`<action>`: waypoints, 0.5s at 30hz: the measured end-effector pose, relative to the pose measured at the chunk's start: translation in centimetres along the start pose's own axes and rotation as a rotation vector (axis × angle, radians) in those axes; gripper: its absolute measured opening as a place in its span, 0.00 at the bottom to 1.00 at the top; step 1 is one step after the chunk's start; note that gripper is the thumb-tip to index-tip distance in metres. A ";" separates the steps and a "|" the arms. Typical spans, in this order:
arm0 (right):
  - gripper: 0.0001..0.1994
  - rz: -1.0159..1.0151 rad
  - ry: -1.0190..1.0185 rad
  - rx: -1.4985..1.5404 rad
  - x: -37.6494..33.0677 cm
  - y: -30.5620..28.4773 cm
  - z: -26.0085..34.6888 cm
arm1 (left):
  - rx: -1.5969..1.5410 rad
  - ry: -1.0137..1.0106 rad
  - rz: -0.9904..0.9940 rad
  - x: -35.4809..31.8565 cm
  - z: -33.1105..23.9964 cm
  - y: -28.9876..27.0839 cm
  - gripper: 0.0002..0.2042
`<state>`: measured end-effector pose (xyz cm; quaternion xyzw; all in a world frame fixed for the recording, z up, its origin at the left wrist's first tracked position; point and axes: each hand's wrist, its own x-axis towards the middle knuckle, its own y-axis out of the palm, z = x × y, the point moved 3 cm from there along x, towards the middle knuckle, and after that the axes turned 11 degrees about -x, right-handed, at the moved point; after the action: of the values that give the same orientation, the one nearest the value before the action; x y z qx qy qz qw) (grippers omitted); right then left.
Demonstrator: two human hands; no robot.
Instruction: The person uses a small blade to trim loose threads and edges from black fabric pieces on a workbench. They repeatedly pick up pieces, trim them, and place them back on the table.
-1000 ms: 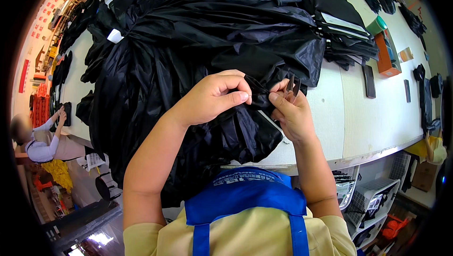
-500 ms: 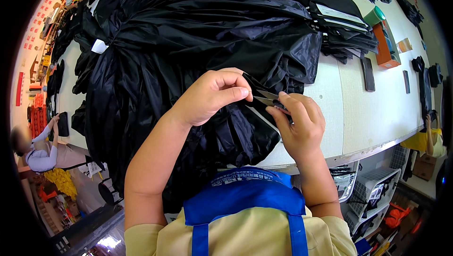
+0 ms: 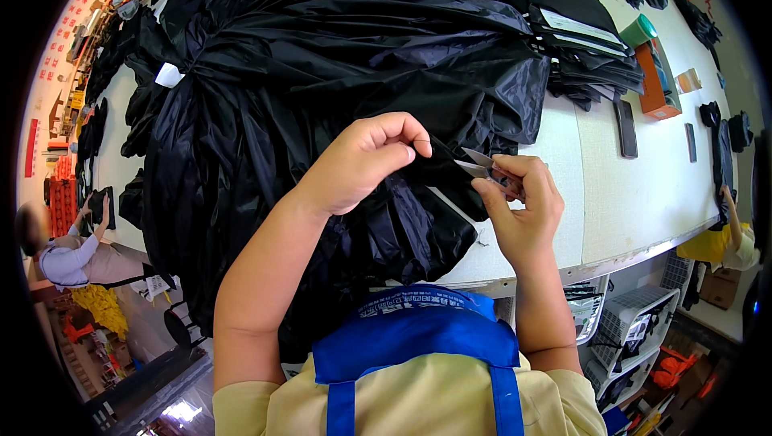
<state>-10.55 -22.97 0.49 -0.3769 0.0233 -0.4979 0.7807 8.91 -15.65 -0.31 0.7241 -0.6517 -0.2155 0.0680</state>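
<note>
While my left hand (image 3: 366, 158) pinches the black fabric (image 3: 322, 74) taut, my right hand (image 3: 519, 203), gripping thread snips (image 3: 476, 164), should cut close, sparing cloth.

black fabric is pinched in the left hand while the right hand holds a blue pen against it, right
Not quite: the head view shows the right hand holding small metal snips, not a blue pen. The left hand does pinch the black fabric.

two hands (image 3: 362, 166) (image 3: 519, 211), one snips (image 3: 476, 164), one heap of black fabric (image 3: 322, 74), one orange box (image 3: 655, 82), two phones (image 3: 626, 128) (image 3: 691, 141), one table (image 3: 635, 195).
</note>
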 end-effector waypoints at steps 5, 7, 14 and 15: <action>0.15 -0.119 -0.377 -0.306 0.7 -0.4 0.3 | 0.121 0.003 -0.059 0.0 -0.2 0.7 0.08; 0.14 -0.123 -0.441 -0.347 1.0 -0.5 0.3 | 0.138 -0.003 -0.068 -0.1 -0.3 0.8 0.09; 0.14 -0.015 -0.427 -0.217 1.6 -0.5 -0.2 | 0.170 -0.044 -0.051 -0.3 -0.4 1.2 0.09; 0.15 -0.001 -0.414 -0.176 1.6 -0.4 -0.4 | 0.163 -0.047 -0.042 -0.3 -0.3 1.2 0.09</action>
<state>-10.16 -24.55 1.02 -0.5378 -0.0943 -0.4064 0.7326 7.89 -15.62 0.51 0.7354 -0.6531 -0.1800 -0.0109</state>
